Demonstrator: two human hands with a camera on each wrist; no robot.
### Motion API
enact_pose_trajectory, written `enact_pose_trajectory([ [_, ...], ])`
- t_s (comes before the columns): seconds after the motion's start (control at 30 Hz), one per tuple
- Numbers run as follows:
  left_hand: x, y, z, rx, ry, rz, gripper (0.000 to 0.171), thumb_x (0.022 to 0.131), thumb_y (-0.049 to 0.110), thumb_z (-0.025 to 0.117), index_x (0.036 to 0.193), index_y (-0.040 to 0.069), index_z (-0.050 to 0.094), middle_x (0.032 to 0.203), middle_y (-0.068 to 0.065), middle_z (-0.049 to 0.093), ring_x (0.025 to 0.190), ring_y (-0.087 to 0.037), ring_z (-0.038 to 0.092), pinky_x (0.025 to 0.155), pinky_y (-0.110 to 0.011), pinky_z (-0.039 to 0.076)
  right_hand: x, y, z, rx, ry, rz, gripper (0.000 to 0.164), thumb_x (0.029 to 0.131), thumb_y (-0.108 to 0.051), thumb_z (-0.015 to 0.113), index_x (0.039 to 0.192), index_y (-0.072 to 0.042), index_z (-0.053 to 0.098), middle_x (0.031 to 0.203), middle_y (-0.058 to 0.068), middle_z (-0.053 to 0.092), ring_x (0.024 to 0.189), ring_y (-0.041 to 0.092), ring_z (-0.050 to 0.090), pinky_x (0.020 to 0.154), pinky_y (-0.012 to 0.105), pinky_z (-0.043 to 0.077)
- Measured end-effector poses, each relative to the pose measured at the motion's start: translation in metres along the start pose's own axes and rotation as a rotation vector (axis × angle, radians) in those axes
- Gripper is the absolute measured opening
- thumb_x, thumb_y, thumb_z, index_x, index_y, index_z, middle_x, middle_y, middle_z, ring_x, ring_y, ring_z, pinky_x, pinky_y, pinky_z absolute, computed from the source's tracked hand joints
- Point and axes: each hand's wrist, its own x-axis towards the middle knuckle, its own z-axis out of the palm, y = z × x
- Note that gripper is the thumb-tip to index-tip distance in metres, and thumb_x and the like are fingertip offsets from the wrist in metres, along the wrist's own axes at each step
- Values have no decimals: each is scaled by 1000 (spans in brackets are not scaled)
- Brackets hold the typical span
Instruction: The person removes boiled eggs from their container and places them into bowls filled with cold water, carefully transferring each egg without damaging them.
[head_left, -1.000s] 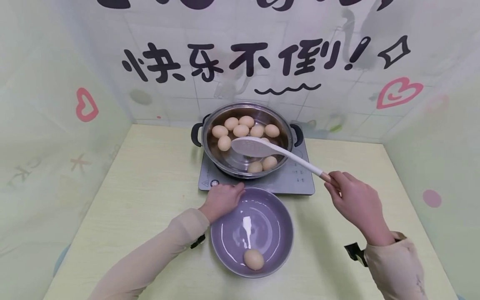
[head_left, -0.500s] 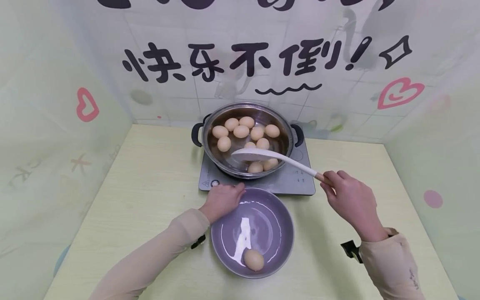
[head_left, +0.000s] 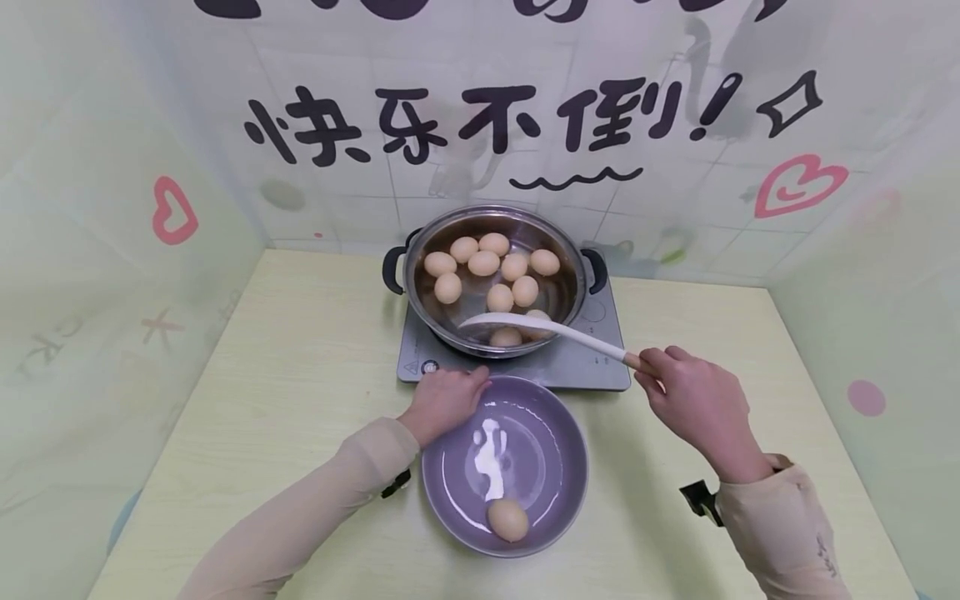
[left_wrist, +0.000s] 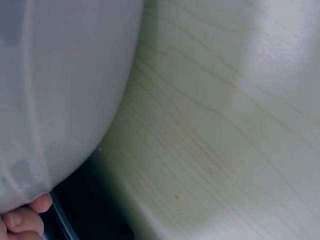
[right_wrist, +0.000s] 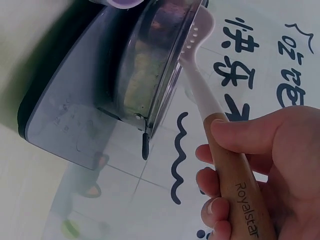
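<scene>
In the head view my right hand (head_left: pixel 697 404) holds a white slotted spoon (head_left: pixel 585 335) by its wooden handle (right_wrist: pixel 235 185). The spoon's head is inside a metal pot (head_left: pixel 491 220), edge-on, close to two eggs (head_left: pixel 506 337) near the front wall. Several more brown eggs (head_left: pixel 483 263) lie farther back in the pot. My left hand (head_left: pixel 444 404) grips the far left rim of a purple bowl (head_left: pixel 543 458); its fingertips (left_wrist: pixel 25 220) show at the rim in the left wrist view. One egg (head_left: pixel 508 520) sits in the bowl's near part.
The pot stands on a grey induction cooktop (head_left: pixel 600 367), its black handles (head_left: pixel 393 268) sticking out sideways. The bowl is just in front, on a pale wooden table (head_left: pixel 300 375). A printed sheet (head_left: pixel 450 167) hangs behind, with more sheeting at both sides.
The spoon has come down and toward the pot's front, its head turning edge-on. Eggs behind it have come into view. My right hand has shifted slightly left; my left hand stays put.
</scene>
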Motion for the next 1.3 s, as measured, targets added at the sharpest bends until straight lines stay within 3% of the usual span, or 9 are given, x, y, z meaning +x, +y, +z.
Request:
enact_pose_trajectory([
  [0.3, -1, -2, 2, 11, 11, 10, 21, 90, 31, 52, 78, 15, 49, 46, 1, 48, 40, -25, 51, 36, -34, 34, 1, -3, -2, -3, -40, 0, 5, 76, -15, 67, 78, -15, 63, 57, -7, 47, 40, 12, 31, 36, 28, 26],
  [0.63, -1, -2, 3, 10, 23, 13, 21, 90, 31, 53, 78, 14, 49, 47, 0, 50, 42, -25, 53, 37, -35, 35, 3, -5, -2, 11, -116, 16, 16, 80, -16, 64, 67, -16, 54, 49, -7, 35, 39, 12, 29, 37, 28, 24],
  [1.03, 0, -2, 5, 32, 2, 8, 22, 91, 32, 51, 78, 15, 50, 48, 1, 50, 42, -24, 53, 37, -34, 35, 6, -10, -2, -5, -174, -12, 24, 84, -21, 61, 65, -15, 49, 46, -6, 32, 39, 12, 29, 37, 29, 25],
  [1.3, 0, -1, 4, 31, -14, -1, 21, 91, 33, 50, 79, 16, 50, 48, 2, 49, 41, -23, 52, 37, -32, 34, 9, -13, -4, 44, -256, -2, 19, 82, -22, 65, 72, -14, 52, 49, -6, 37, 42, 13, 35, 38, 30, 29],
])
